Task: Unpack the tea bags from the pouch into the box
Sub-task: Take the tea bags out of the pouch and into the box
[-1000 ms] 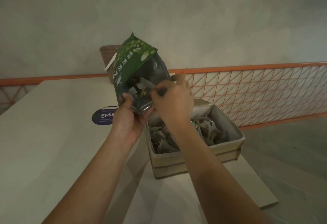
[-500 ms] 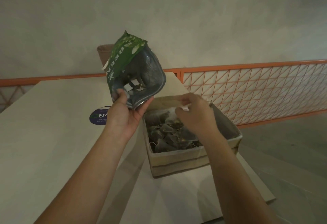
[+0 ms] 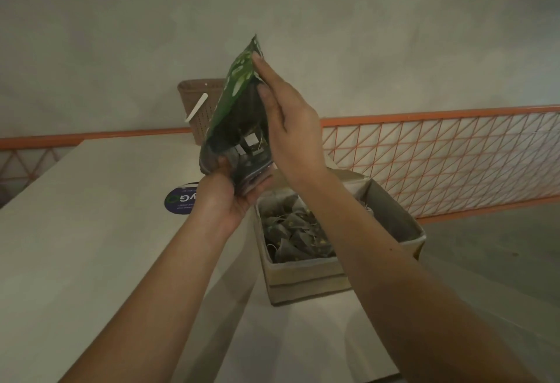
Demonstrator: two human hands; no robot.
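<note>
The pouch (image 3: pixel 239 128) is gripped at its open lower end by the left hand (image 3: pixel 230 198), fingers curled round it. Its side is touched by the straight fingers of the right hand (image 3: pixel 291 128), above the box (image 3: pixel 303 279) of tea bags (image 3: pixel 294 234).

Both forearms reach up and forward, the left hand (image 3: pixel 227 198) curled and gripping from below, thumb on top, while the right hand (image 3: pixel 291 122) stands upright, fingers straight and pointing up.
</note>
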